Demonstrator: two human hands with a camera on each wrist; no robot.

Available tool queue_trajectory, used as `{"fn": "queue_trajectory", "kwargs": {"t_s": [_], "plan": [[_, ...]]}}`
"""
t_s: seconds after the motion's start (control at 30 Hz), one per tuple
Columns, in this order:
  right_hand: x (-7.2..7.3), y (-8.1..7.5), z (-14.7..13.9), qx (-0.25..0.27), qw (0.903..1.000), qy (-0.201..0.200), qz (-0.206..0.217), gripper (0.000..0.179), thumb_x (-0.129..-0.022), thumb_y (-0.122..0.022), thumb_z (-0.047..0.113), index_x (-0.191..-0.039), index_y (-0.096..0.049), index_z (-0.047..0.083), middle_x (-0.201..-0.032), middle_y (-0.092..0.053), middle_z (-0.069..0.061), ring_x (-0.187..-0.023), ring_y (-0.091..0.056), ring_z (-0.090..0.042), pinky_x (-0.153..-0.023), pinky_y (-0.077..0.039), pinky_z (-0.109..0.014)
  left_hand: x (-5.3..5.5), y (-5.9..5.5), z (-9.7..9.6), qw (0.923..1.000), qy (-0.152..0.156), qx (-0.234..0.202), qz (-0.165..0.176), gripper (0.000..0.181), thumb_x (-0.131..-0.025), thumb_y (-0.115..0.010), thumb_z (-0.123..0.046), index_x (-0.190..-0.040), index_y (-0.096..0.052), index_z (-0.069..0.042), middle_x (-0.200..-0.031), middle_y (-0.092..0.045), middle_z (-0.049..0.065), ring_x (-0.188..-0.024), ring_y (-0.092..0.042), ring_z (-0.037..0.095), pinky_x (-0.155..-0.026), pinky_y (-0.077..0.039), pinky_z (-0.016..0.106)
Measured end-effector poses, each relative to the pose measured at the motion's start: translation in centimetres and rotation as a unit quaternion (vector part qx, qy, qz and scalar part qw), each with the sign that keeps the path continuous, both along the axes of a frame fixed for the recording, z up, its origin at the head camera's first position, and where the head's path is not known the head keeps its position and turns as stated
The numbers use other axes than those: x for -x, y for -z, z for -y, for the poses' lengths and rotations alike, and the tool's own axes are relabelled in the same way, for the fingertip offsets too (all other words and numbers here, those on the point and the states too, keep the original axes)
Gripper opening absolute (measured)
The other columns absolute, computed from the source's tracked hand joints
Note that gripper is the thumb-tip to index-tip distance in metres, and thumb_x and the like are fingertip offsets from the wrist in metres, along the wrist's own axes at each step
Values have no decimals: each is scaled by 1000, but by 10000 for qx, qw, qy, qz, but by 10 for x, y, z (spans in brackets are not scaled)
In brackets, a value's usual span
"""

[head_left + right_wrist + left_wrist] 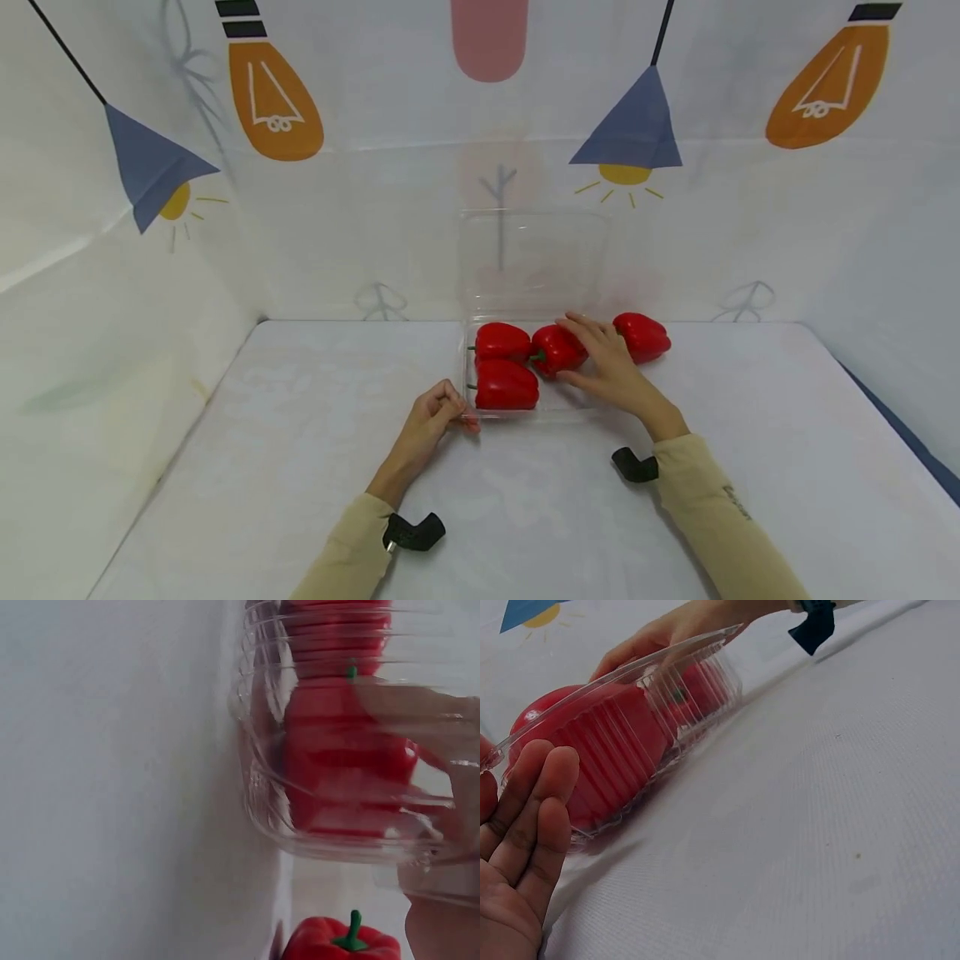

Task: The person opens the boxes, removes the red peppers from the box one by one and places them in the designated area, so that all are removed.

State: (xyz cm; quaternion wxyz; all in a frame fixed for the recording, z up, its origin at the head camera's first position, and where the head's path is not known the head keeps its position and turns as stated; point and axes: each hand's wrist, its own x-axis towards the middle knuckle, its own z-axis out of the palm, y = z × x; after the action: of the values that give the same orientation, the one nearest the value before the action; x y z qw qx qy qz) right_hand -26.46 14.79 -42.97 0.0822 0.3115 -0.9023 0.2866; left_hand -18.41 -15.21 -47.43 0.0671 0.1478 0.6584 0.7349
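A clear plastic clamshell box (pixel 562 413) sits toward the back of the table, its see-through lid (pixel 536 258) standing raised behind it. My left hand (pixel 431 423) pinches the rim at the front left corner. Inside, along the left side, lie two red bell peppers, one at the back (pixel 502 338) and one in front (pixel 507 386), green stems pointing left. My right hand (pixel 613 367) grips another red bell pepper (pixel 557 348) within the box, beside the back one. Through the box wall, the right wrist view shows this pepper (pixel 337 765) with fingers round it.
One more red bell pepper (pixel 647 337) lies outside the box, just right of it and behind my right hand. A white cloth backdrop (pixel 360 208) with printed lamps and bulbs rises at the table's back edge. White covering spreads over the table (pixel 525 517).
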Motion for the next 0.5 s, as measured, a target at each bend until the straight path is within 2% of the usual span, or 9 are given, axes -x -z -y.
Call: {"fn": "queue_trajectory", "kwargs": {"t_s": [0.2, 0.5], "plan": [[1, 0, 4, -389, 9988, 268, 99, 82, -75, -79, 29, -144, -35, 21, -149, -36, -6, -129, -30, -31, -98, -32, -58, 0, 1, -2, 10000, -17, 69, 27, 11, -97, -45, -8, -88, -46, -3, -80, -66, -3, -72, -68, 12, -77, -57, 30], [2, 1, 6, -274, 9993, 213, 159, 72, -79, -75, 31, -141, -39, 24, -143, -41, -2, -129, -30, -28, -100, -30, -56, 0, -1, 0, 9999, -54, 119, 10, 11, -97, -44, -8, -89, -46, -1, -80, -66, -4, -72, -67, 12, -77, -57, 31]]}}
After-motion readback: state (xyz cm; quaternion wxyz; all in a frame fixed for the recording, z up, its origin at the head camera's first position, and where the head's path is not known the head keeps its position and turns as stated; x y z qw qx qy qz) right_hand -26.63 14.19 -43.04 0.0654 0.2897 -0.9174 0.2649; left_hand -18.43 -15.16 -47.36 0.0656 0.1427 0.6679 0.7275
